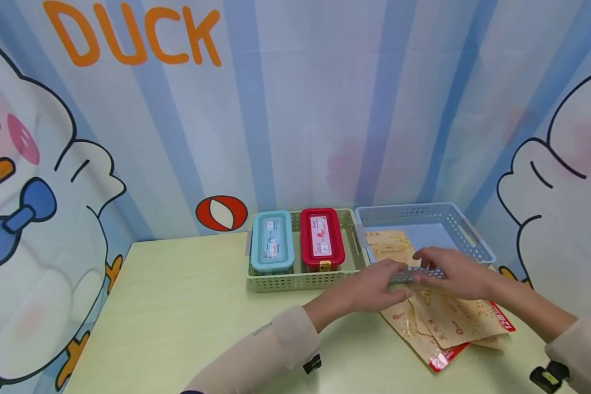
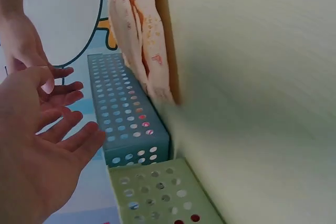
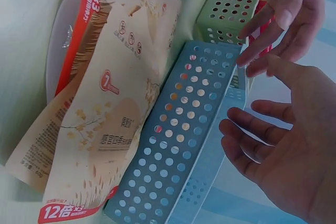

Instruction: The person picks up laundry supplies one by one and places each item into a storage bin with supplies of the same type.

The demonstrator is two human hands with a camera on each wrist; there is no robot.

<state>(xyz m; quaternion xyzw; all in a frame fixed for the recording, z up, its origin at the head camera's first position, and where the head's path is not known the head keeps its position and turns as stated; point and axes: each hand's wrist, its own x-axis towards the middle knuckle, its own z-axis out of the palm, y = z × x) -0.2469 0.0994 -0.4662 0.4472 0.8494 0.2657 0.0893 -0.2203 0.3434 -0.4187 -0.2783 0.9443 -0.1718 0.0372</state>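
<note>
Both hands hover over the front rim of the blue basket, fingers loosely bent and holding nothing. My left hand is at the basket's front left corner, and my right hand is just right of it. Inside the basket lies a tan packet, partly hidden by the left hand. In front, several tan packets with red edges overlap on the table against the basket. The right wrist view shows a packet's printed face close to the basket's perforated wall.
Left of the blue basket, a green basket holds a light-blue lidded box and a red lidded box. Both baskets stand on a pale table, with a duck-printed curtain behind.
</note>
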